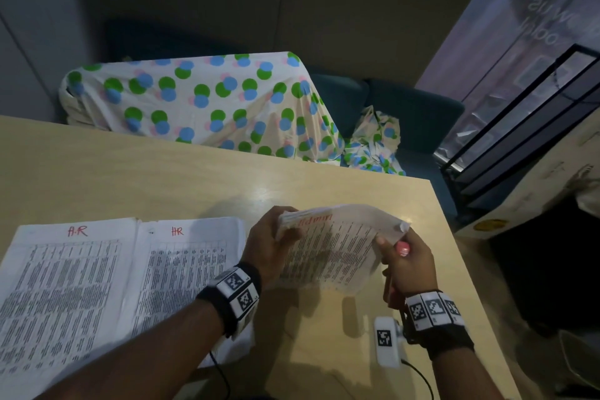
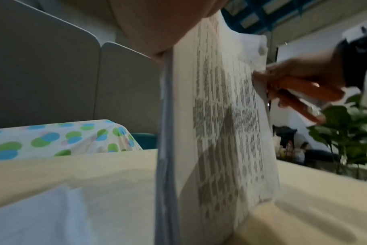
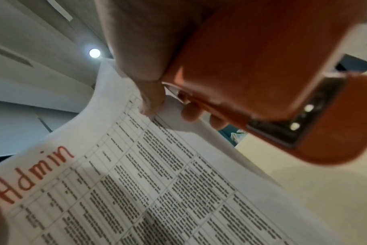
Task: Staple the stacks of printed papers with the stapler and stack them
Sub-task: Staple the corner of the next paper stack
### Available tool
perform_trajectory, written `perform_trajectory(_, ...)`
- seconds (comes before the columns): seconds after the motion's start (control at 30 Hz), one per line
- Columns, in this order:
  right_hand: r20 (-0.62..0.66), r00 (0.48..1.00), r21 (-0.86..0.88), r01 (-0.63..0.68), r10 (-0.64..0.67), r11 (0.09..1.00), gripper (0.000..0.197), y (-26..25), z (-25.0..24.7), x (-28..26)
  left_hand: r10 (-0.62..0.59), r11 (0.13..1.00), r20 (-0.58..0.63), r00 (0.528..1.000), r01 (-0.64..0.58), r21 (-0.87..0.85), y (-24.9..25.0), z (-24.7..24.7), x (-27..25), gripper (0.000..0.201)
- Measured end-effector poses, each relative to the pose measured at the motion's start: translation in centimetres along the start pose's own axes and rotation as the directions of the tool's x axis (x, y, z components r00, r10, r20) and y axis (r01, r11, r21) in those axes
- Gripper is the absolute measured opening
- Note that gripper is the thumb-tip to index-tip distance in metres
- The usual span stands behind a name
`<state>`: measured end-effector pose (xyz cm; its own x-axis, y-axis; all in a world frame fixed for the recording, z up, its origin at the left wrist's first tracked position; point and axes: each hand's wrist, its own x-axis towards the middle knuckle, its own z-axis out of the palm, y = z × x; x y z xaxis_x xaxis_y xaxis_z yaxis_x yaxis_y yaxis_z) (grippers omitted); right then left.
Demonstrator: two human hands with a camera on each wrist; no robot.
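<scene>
Papers marked "Admin" [image 1: 328, 247] are lifted off the worktop [image 1: 162, 178], held between my two hands so the corner hangs free for the stapler. My left hand [image 1: 269, 247] grips the stack's left edge, fingers curled behind and thumb in front, to keep the sheets squared up and stop them fanning. My right hand [image 1: 406, 265] holds the orange stapler [image 3: 251, 79] in its palm while thumb and fingertips pinch the stack's top right corner; the stapler's mouth sits at that corner, but I cannot tell whether the sheets are between its jaws. I judge this is the lining-up step just ahead of the squeeze, and the risk is a sheet slipping out of line. Two other stacks [image 1: 97, 286], headed in red pen, lie flat side by side at my left, likely where this one will go.
</scene>
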<state>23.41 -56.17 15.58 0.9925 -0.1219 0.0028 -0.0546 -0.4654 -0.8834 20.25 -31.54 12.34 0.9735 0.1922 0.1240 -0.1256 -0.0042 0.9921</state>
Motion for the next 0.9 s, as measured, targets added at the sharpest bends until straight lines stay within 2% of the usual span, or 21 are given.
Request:
perform_trajectory(0.1, 0.015, 1.000, 0.045, -0.014, 0.014, 0.999, 0.024, -0.4, 0.0, 0.1, 0.007, 0.996, -0.001, 1.000, -0.007, 0.090, -1.0, -0.7, -0.4, 0.026)
perform_trajectory(0.2, 0.010, 1.000, 0.064, -0.012, 0.011, 0.998, 0.024, -0.3, 0.1, 0.1, -0.045, 0.998, -0.047, 0.998, 0.047, 0.033, -0.8, -0.9, -0.3, 0.008)
perform_trajectory(0.27, -0.004, 1.000, 0.042, -0.009, 0.009, 0.999, 0.023, -0.3, 0.3, -0.1, -0.069, 0.998, -0.071, 0.995, 0.069, 0.001, -0.7, -0.9, -0.2, 0.006)
perform_trajectory(0.33, -0.073, 0.995, -0.003, -0.066, 0.066, 0.998, 0.026, -0.2, 0.5, -0.2, -0.077, 0.997, -0.079, 0.994, 0.077, -0.008, -0.6, -0.8, 0.0, 0.005)
perform_trajectory(0.4, -0.198, 0.969, 0.004, -0.151, 0.149, 0.988, 0.040, 0.2, 0.7, -0.4, -0.093, 0.996, -0.091, 0.991, 0.092, -0.017, -0.5, -0.8, 0.1, 0.004)
perform_trajectory(0.47, -0.295, 0.939, 0.017, -0.177, 0.174, 0.984, 0.040, 0.7, 0.8, -1.0, -0.099, 0.995, -0.093, 0.991, 0.097, -0.022, -0.6, -0.8, 0.3, 0.003)
perform_trajectory(0.53, -0.347, 0.926, 0.112, -0.116, 0.148, 0.987, 0.035, 0.6, 0.5, -1.7, -0.086, 0.996, -0.095, 0.992, 0.084, -0.020, -0.7, -0.8, 0.4, 0.007)
perform_trajectory(0.6, -0.409, 0.911, 0.251, 0.052, 0.058, 0.967, 0.037, -1.0, 0.1, -2.1, -0.042, 0.999, -0.107, 0.993, 0.040, -0.020, -0.9, -0.9, 0.4, 0.019)
perform_trajectory(0.67, -0.463, 0.883, 0.384, 0.275, -0.074, 0.881, 0.045, -4.5, -0.6, -2.2, 0.001, 1.000, -0.114, 0.993, -0.002, -0.008, -1.0, -0.9, 0.4, 0.029)
perform_trajectory(0.73, -0.450, 0.866, 0.445, 0.430, -0.220, 0.786, 0.047, -7.5, -0.7, -1.9, 0.009, 1.000, -0.104, 0.995, -0.007, 0.014, -1.2, -0.9, 0.4, 0.029)
perform_trajectory(0.8, -0.393, 0.861, 0.509, 0.497, -0.323, 0.703, 0.041, -10.2, 0.1, -2.0, 0.014, 1.000, -0.094, 0.995, -0.012, 0.025, -0.9, -0.8, 0.3, 0.026)
perform_trajectory(0.9, -0.338, 0.881, 0.608, 0.472, -0.330, 0.638, 0.031, -12.6, 2.7, -2.9, -0.028, 1.000, -0.073, 0.997, 0.027, -0.017, -0.1, -0.5, 0.3, 0.011)
